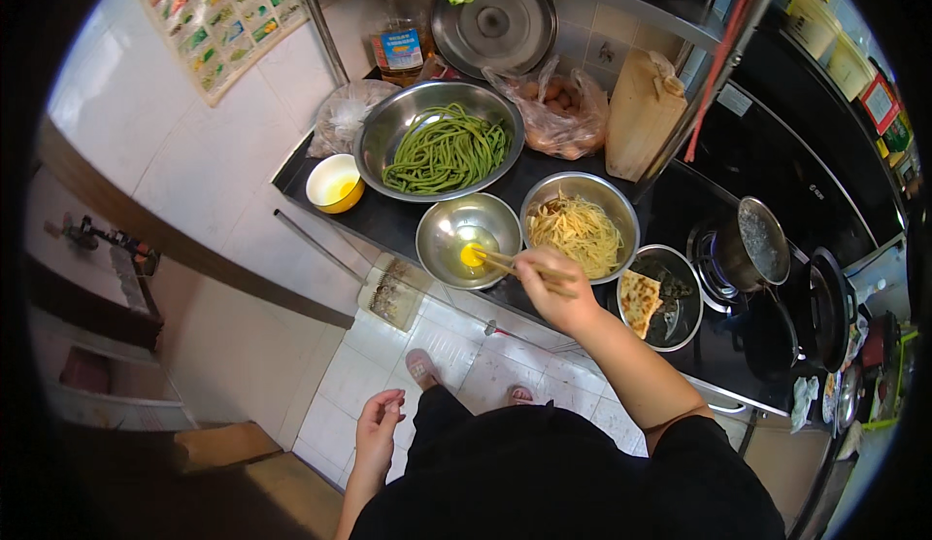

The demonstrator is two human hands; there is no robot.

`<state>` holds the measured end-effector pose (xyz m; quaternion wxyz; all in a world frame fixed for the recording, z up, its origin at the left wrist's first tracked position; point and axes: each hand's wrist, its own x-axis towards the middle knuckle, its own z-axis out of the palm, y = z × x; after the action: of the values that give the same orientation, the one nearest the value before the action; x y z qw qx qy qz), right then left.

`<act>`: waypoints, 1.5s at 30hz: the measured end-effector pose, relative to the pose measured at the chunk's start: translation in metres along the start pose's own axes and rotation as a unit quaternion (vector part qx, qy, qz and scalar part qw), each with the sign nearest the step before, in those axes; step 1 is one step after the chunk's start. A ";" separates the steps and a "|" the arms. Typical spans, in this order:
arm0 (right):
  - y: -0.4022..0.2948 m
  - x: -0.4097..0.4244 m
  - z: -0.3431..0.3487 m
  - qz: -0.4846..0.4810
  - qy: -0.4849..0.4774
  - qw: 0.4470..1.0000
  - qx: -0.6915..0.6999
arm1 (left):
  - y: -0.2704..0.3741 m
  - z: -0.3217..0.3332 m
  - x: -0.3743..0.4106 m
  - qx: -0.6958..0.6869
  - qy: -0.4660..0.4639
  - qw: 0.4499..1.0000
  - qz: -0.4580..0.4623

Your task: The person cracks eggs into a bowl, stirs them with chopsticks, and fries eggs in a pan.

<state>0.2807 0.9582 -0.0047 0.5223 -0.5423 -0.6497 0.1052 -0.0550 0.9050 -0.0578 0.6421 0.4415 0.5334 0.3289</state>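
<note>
My right hand [557,289] grips a pair of wooden chopsticks [502,259], whose tips touch a raw egg yolk [472,254] in a small steel bowl [445,223]. My left hand [378,423] hangs low over the floor with fingers loosely curled and nothing seen in it. Behind the egg bowl stands a large steel basin [375,143] of long green beans [448,150]. A steel bowl of pale yellow shreds [575,234] is just right of it. At the left, a yellow and white bowl [336,183] has some yellow in its bottom.
A steel pot [753,245] of bubbling liquid sits over a lit gas burner [717,278]. Before it, a steel bowl [668,340] holds flatbread [641,303] and dark food. Bagged eggs [557,103], a wooden cutting board [644,117], a steel lid [495,26] and an oil bottle [399,37] stand behind.
</note>
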 end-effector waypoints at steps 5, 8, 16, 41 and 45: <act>-0.020 0.022 0.026 0.046 -0.169 0.982 -0.064 | 0.030 -0.046 0.109 0.030 -0.100 0.994 0.006; -0.018 0.032 0.043 0.017 -0.136 0.980 -0.143 | 0.057 -0.075 0.162 0.048 -0.141 0.989 -0.009; -0.050 0.045 0.076 0.117 -0.124 0.965 -0.200 | 0.094 -0.126 0.248 0.076 -0.200 0.976 -0.041; -0.036 0.015 0.058 0.036 -0.052 0.977 -0.204 | 0.058 -0.099 0.186 0.047 -0.197 0.977 -0.074; -0.057 0.017 0.048 0.082 0.005 0.979 -0.187 | 0.068 -0.097 0.194 0.078 -0.203 0.974 -0.058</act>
<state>0.2110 0.9705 0.0239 0.4044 -0.6821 -0.6090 0.0214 -0.1046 1.1260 -0.0755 0.7182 0.5163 0.4408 0.1526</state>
